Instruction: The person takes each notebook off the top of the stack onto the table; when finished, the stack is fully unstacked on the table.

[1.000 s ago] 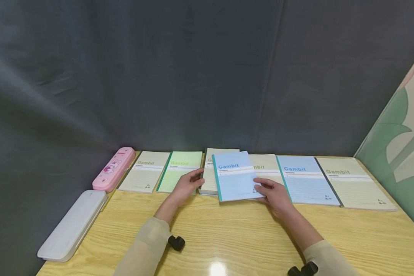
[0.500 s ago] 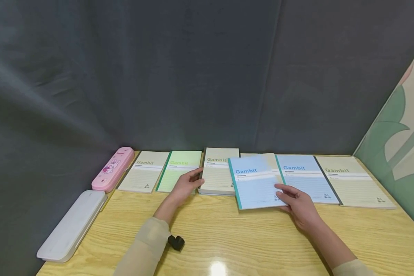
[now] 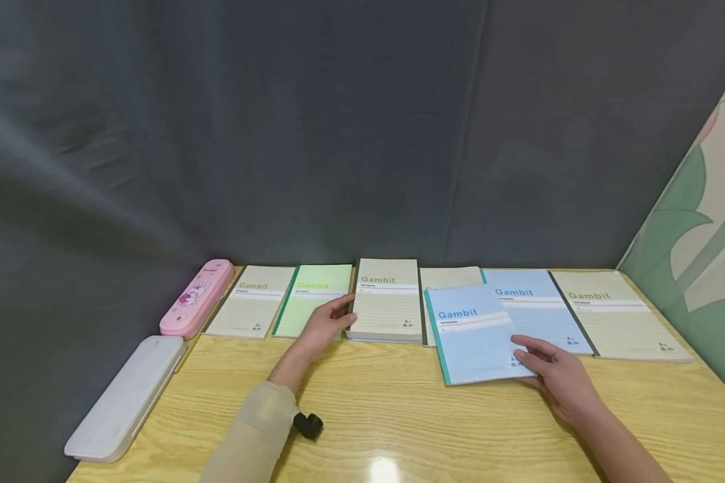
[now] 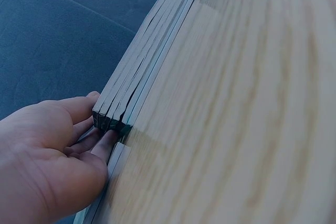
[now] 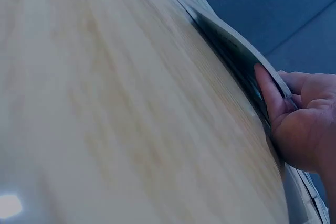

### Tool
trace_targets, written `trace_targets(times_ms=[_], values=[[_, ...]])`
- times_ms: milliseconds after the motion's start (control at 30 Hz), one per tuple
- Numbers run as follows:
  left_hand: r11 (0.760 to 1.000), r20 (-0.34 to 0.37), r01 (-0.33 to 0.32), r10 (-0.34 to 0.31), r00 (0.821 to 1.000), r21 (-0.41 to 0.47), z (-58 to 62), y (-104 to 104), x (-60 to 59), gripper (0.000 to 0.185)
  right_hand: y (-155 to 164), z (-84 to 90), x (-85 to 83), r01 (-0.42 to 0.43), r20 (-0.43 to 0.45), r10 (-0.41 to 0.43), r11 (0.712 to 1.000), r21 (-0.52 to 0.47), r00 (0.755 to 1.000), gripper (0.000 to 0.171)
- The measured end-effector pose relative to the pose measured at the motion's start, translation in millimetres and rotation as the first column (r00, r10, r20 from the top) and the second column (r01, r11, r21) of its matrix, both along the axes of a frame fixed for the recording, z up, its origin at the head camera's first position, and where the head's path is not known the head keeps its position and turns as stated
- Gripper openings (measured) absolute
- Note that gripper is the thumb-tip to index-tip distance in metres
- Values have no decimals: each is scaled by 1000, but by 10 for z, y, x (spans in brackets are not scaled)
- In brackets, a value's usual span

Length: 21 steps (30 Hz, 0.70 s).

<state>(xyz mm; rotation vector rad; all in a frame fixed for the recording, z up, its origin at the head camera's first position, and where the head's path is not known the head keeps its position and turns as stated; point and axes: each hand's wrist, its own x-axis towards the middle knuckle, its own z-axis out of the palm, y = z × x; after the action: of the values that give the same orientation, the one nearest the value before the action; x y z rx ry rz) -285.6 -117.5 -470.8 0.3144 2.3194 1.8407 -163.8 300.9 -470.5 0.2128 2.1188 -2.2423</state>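
My right hand pinches a blue "Gambit" notebook by its lower right corner, thumb on the cover. The notebook is raised and tilted, overlapping a cream notebook and another blue one. In the right wrist view, fingers lie under the lifted notebook. My left hand rests at the dark spine of a stack of notebooks, a cream one on top. The left wrist view shows fingers touching the corner of this stack.
Left of the stack lie a green notebook and a cream notebook. A pink pencil case and a white case stand along the left edge. Another cream notebook lies far right. A dark curtain hangs behind the table.
My right hand has carried the blue notebook rightward and toward me, off the stack, uncovering the cream notebook on top. The left hand has stayed at the stack's spine.
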Motion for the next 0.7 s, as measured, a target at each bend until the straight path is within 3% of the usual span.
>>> trace_targets(times_ms=[700], values=[[1000, -9, -11, 11, 1000, -5, -9, -39, -3, 53, 696, -73, 435, 29, 94, -33, 999, 45, 995, 23]])
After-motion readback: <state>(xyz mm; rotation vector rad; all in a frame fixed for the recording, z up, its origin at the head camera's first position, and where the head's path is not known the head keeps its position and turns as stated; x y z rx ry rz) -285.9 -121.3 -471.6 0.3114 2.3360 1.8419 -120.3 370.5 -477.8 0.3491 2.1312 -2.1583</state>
